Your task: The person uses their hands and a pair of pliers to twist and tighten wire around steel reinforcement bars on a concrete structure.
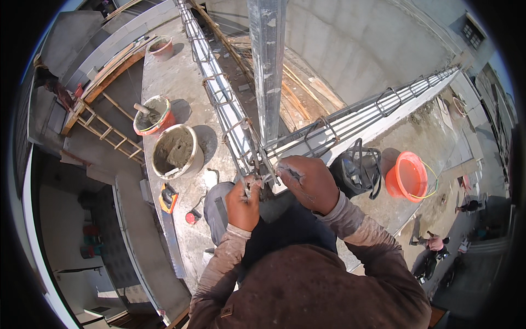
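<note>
Steel rebar cages lie along two wall tops and meet at a corner in front of me: the left cage (211, 78) and the right cage (361, 113). At that corner my left hand (243, 207) is closed, fingers pinched round a rebar end. Close beside it my right hand (308, 183) is curled shut against the bar ends. Whatever lies inside its fingers is hidden. A grey square metal post (267, 66) rises just beyond the corner. Both forearms wear dusty long sleeves.
On the left ledge stand a mortar bucket (177, 171), an orange bucket with a tool (160, 129) and a farther bucket (160, 48). A handsaw (169, 200) and a red tape measure (192, 217) lie nearby. At right are a black bag (357, 167) and an orange bucket (406, 176). Drops flank both ledges.
</note>
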The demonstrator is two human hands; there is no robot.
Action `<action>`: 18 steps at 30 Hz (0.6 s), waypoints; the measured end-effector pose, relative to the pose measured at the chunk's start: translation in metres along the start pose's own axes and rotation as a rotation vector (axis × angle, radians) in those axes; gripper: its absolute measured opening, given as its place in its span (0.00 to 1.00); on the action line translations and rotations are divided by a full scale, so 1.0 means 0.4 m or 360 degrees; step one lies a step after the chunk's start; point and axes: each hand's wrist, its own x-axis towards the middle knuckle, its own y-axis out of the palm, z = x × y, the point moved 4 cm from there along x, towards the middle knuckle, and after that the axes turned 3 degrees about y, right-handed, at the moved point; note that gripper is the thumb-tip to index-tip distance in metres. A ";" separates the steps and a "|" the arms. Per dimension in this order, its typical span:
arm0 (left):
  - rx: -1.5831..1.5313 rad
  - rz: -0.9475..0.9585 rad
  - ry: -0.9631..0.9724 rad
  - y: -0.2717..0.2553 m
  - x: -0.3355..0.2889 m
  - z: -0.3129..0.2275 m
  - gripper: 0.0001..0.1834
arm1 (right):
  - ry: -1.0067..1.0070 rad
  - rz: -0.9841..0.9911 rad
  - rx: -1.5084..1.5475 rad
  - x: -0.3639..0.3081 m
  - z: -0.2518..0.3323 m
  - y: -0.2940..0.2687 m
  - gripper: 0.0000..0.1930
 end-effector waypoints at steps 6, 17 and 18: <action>-0.0149 0.0164 0.0035 -0.012 0.014 0.011 0.06 | 0.0161 -0.0400 0.0196 -0.031 -0.015 -0.014 0.13; -0.0262 0.0295 0.0039 -0.010 0.024 0.024 0.05 | 0.0791 -0.0138 0.1427 -0.066 -0.064 0.101 0.15; -0.0268 0.0298 0.0047 -0.011 0.025 0.023 0.05 | 0.0966 -0.0040 0.1620 -0.068 -0.072 0.115 0.15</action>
